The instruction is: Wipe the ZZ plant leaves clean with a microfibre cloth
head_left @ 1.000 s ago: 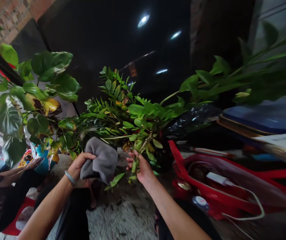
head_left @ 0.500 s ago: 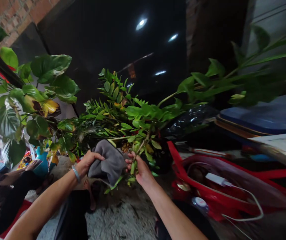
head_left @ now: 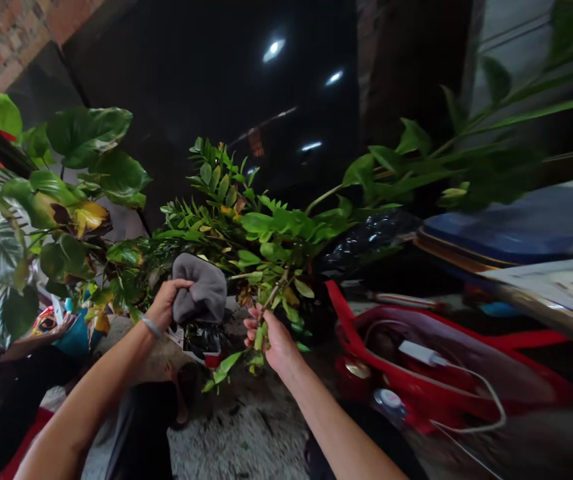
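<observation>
A grey cloth [head_left: 200, 291] hangs bunched from my left hand [head_left: 166, 303], its fingers closed on the near edge. My right hand [head_left: 273, 337] is wrapped around a leafy plant stem [head_left: 277, 291], which runs up into the green foliage. Small leaves [head_left: 223, 373] dangle below and to the left of that hand. Between the two hands there is a gap, so the cloth is apart from the held stem. Behind them spreads a bushy potted plant [head_left: 216, 223] with some yellowed leaves; its pot is mostly hidden.
To the right sits an open red bag [head_left: 416, 373] with a white charger [head_left: 422, 353] and cable. A blue-topped table [head_left: 521, 230] stands beyond it. Broad-leaved foliage [head_left: 91, 133] fills the left, with a seated person's arm [head_left: 41, 340] below. Behind is a dark shiny panel [head_left: 206, 67].
My left hand has drawn the cloth up and left, away from my right hand, uncovering leaves below. My right hand still grips the stem. The whole view has shifted slightly.
</observation>
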{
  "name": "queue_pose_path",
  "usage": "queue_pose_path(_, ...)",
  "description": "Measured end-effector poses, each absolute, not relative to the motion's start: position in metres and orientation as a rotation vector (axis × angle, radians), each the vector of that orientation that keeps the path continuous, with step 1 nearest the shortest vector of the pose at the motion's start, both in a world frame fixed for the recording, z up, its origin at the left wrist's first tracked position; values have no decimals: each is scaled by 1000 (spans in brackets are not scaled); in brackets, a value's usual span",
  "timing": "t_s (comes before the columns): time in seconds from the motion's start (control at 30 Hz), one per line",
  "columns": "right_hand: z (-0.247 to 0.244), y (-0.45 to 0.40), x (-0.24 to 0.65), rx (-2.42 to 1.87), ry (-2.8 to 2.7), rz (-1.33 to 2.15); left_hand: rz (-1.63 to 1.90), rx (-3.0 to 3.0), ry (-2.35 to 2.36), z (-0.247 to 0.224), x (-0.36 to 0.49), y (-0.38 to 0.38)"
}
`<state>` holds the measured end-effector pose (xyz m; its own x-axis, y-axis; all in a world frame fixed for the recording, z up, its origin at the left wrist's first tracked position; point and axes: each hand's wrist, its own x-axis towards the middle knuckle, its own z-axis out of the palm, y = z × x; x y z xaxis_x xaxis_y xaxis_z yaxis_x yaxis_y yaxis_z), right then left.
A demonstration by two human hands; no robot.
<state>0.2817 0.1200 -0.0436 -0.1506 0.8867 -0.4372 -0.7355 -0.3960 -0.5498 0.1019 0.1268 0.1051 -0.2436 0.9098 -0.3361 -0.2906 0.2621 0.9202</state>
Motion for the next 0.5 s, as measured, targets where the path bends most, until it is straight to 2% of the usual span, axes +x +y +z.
queue_pose_path(0.17,-41,123,279,-849,-239,1815,1495,708,1135,169,84,125)
queue_pose_path(0.23,-37,123,276,-859,-222,1818,1570,705,1114,175,89,134)
queue_pose_path(0.33,-30,122,274,-859,-192,1821,1524,635,1264,145,95,129)
queue_pose_path(0.5,-28,119,279,-822,-191,1836,1027,568,1480,81,85,62)
